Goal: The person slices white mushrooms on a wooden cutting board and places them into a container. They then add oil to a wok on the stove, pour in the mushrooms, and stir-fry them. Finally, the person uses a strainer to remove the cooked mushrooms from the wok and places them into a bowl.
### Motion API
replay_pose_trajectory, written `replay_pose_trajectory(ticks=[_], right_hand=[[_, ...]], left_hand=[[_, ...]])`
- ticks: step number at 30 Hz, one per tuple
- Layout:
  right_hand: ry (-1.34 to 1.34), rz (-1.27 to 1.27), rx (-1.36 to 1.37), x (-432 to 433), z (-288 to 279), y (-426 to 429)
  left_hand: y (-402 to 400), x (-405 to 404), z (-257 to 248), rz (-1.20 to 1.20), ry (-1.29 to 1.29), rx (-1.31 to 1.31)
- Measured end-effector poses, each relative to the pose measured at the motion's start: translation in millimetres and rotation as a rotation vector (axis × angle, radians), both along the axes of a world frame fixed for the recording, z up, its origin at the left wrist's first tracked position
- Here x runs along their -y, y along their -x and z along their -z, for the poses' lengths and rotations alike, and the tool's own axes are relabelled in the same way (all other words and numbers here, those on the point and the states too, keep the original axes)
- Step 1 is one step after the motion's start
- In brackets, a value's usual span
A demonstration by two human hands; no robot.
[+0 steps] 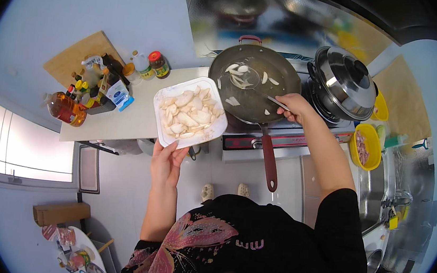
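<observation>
My left hand (170, 159) holds a white squarish plate (219, 130) by its near edge, thumb on the rim. Sliced pale pieces (189, 111), perhaps mushroom, are heaped on it. My right hand (292, 107) grips the metal handle of a wire skimmer (244, 77), whose round head lies inside a dark wok (285, 69). Several white slices are on the skimmer and others are scattered about the wok, which holds some clear liquid. The wok rests on a gas stove (257, 143), its dark red handle (269, 158) pointing towards me. The plate is just left of the wok, near its rim.
A lidded steel pot (344, 83) stands on the right burner. Right of the stove are a yellow basket (375, 153) with cut meat and a sink (370, 192). Bottles and a jar (159, 65) stand on the left counter (142, 104), with a cutting board (64, 60) against the wall.
</observation>
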State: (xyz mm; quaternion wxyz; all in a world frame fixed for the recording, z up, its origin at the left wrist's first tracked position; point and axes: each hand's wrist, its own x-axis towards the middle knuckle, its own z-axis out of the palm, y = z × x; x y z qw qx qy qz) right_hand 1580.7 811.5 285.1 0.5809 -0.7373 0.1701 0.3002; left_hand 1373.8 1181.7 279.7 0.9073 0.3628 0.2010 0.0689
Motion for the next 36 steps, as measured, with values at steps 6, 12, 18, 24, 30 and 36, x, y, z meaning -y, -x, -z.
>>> replay_pose_trajectory(ticks=[6,12,18,24,30,36], right_hand=[[0.029,0.021,0.166,-11.9,10.8,-1.3],[-0.093,0.043,0.19,10.0,5.0,6.5],[0.474,-0.035,0.572,61.0,-13.7,25.1],[0.558,-0.152,0.539,98.6,-3.8,39.7],[0.232,-0.228,0.277,71.2,-11.4,44.3],[0.008,-0.226,-0.009,56.8,-24.4,45.6]], left_hand=[[3.6,-2.9,-0.1,-0.013,0.011,0.011],[4.5,-5.2,1.7,-0.017,0.02,0.014],[2.6,-2.7,-2.0,-0.008,0.018,0.023],[-0.6,1.0,-1.6,0.033,0.045,0.045],[-2.3,2.7,-1.2,0.049,0.041,0.036],[0.8,3.0,-0.1,0.037,0.035,0.019]])
